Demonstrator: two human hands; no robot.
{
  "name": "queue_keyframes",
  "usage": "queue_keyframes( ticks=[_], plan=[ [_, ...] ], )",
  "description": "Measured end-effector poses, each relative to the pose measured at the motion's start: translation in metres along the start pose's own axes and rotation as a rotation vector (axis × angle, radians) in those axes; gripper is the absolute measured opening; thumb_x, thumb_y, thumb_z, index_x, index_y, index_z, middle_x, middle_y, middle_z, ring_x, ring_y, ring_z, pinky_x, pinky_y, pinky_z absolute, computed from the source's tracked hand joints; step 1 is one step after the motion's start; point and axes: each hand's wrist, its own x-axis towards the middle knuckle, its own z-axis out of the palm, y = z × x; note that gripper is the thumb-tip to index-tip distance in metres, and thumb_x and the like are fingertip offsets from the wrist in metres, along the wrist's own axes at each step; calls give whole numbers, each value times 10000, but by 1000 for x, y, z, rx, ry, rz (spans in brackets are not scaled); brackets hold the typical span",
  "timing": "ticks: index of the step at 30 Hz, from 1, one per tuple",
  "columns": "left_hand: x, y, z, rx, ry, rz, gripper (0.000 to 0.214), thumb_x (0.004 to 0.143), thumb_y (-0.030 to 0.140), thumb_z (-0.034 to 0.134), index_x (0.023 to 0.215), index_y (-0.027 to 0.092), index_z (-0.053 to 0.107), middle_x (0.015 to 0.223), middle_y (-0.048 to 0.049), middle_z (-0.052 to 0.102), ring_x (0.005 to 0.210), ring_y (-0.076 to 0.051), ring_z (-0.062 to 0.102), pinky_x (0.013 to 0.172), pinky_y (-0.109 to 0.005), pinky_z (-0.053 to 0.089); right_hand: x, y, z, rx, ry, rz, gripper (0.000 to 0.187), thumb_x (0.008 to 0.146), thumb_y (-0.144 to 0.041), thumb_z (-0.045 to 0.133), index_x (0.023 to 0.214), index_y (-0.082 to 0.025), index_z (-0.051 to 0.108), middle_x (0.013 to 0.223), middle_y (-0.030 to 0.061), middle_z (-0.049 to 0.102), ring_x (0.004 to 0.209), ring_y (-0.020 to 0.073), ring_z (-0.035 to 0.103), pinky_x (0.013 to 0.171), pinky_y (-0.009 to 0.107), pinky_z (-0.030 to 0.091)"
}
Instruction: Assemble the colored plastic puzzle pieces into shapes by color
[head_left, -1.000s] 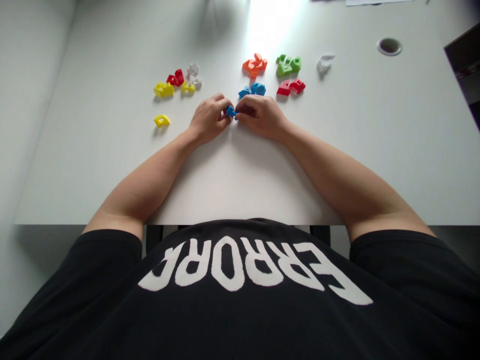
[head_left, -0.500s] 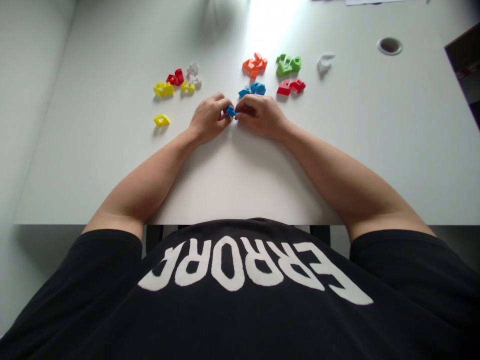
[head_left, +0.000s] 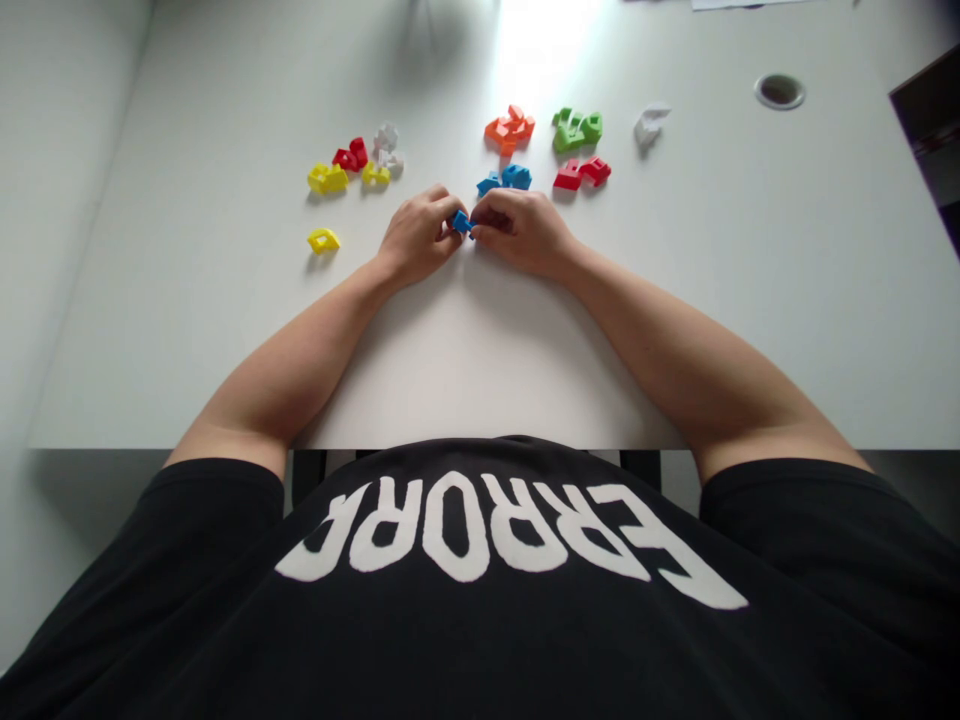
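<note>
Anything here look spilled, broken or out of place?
No spill or damage shows. Mildly odd: one yellow angular plastic-looking piece sits alone at left and an angular white one at right, while other unheld pieces lie clustered.

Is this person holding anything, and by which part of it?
Yes, a small blue piece. The left hand holds its left end; the right hand pinches its right end. Fingers partly hide the exact grip.
</note>
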Motion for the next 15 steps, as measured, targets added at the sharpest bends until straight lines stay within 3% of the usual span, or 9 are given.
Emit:
queue_keyframes(
  ticks=[3, 9, 15],
  plan=[
    [0, 1, 0, 4, -5, -5, 223, 929, 291, 611, 1091, 274, 762, 1154, -82, 722, 1028, -253, 674, 907, -384, 510, 0, 0, 0, 2, 7, -30, 253, 908, -520, 750, 890, -280, 671, 886, 18, 723, 804, 203, 564, 777, 388, 473],
    [0, 0, 0, 10, 8, 4, 222, 916, 297, 620, 1081, 291, 768, 1147, -73, 737, 960, -239, 675, 868, -377, 521, 0, -2, 0, -5, 16, 5, 230, 893, -511, 756, 857, -303, 664, 874, 16, 729, 825, 242, 605, 766, 411, 499],
    [0, -2, 1, 2, 20, 14, 211, 922, 321, 624, 1071, 298, 771, 1132, -73, 739, 970, -241, 674, 851, -374, 520, 0, 2, 1, -9, 23, -53, 187, 900, -468, 710, 872, -287, 674, 885, 22, 724, 777, 211, 576, 764, 402, 475]
  ],
)
